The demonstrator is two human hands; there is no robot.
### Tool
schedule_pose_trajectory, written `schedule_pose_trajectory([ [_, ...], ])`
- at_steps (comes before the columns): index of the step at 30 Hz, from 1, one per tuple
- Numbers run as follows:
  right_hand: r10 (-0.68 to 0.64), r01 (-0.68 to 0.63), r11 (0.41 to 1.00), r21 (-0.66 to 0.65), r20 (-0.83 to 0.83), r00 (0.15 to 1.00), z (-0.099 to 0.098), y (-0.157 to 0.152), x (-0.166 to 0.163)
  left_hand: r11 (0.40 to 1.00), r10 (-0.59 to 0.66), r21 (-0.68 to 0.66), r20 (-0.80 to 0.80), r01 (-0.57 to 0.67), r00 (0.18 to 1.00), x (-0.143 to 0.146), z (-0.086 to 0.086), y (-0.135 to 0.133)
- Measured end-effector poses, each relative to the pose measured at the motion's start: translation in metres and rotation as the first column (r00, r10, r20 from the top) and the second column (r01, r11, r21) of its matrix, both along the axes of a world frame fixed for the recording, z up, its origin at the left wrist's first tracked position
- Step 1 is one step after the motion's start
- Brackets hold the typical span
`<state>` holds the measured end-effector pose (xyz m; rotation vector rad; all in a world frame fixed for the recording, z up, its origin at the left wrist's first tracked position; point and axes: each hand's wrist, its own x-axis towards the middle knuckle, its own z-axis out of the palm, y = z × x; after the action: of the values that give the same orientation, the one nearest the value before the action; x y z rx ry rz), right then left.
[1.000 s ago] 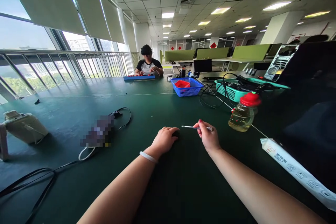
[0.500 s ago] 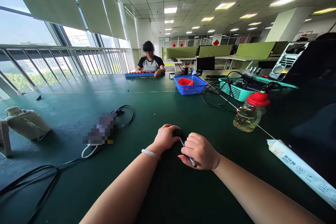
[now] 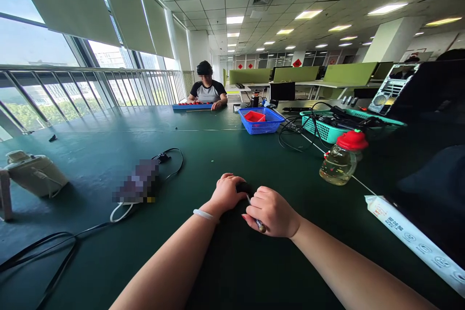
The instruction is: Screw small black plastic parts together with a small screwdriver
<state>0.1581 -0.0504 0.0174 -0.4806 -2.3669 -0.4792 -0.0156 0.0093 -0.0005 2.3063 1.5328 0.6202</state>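
Observation:
My left hand (image 3: pixel 228 193), with a white band on its wrist, is closed around a small black rounded object (image 3: pixel 244 187) on the dark green tabletop. Most of that object is hidden by the fingers. A slim metal tool (image 3: pixel 260 226) with a rounded, brassy end is gripped in the fist of my right hand (image 3: pixel 271 212). Its thin shaft points up and left, toward the black object; whether the tip touches it I cannot tell. Both hands are close together near the middle of the table.
A drink bottle with a red lid (image 3: pixel 339 160) and a long white box (image 3: pixel 410 237) lie to the right. Farther back are a blue basket (image 3: pixel 263 127) and a teal basket (image 3: pixel 323 131) with cables. A beige flask (image 3: pixel 36 174) and black cable (image 3: pixel 69 240) are left. A person (image 3: pixel 208 88) sits opposite.
The view has tilted up slightly, shifting the scene a little down and left. My right hand with the tool has come slightly closer to my left hand, which keeps its grip.

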Motion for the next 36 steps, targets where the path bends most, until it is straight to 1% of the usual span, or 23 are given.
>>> schedule_pose_trajectory([
  [6, -0.002, 0.002, 1.000, 0.031, -0.015, 1.000, 0.002, 0.000, 0.001, 1.000, 0.004, -0.023, 0.007, -0.004, 1.000, 0.000, 0.002, -0.001],
  [13, -0.020, 0.019, 1.000, 0.020, 0.012, 1.000, 0.002, -0.002, -0.001, 1.000, -0.010, -0.010, 0.017, 0.010, 1.000, 0.000, 0.000, 0.001],
  [16, -0.037, 0.040, 0.999, -0.035, 0.084, 0.996, -0.001, -0.005, -0.005, 1.000, -0.015, -0.012, 0.020, 0.015, 1.000, 0.000, 0.000, 0.000],
  [21, -0.049, 0.095, 0.984, -0.154, 0.276, 0.960, -0.007, -0.007, -0.012, 1.000, -0.012, -0.008, 0.014, 0.012, 1.000, -0.001, 0.002, -0.001],
  [24, -0.068, 0.133, 0.971, -0.200, 0.303, 0.951, -0.007, -0.006, -0.010, 1.000, -0.013, -0.002, 0.007, 0.013, 1.000, -0.001, 0.002, -0.001],
  [26, -0.077, 0.138, 0.968, -0.210, 0.273, 0.959, -0.007, -0.004, -0.008, 1.000, -0.015, -0.001, 0.009, 0.015, 1.000, -0.001, 0.001, 0.000],
  [29, -0.074, 0.113, 0.971, -0.211, 0.185, 0.980, -0.009, -0.003, -0.007, 1.000, -0.022, -0.003, 0.015, 0.022, 1.000, -0.002, -0.001, 0.001],
  [33, -0.048, 0.051, 0.974, -0.220, 0.018, 0.999, -0.010, -0.002, -0.005, 1.000, -0.022, 0.001, 0.012, 0.022, 1.000, -0.002, -0.001, 0.001],
  [36, -0.075, 0.048, 0.973, -0.225, -0.111, 0.991, -0.009, 0.000, -0.002, 1.000, -0.019, 0.013, 0.006, 0.019, 1.000, -0.002, -0.001, 0.000],
])
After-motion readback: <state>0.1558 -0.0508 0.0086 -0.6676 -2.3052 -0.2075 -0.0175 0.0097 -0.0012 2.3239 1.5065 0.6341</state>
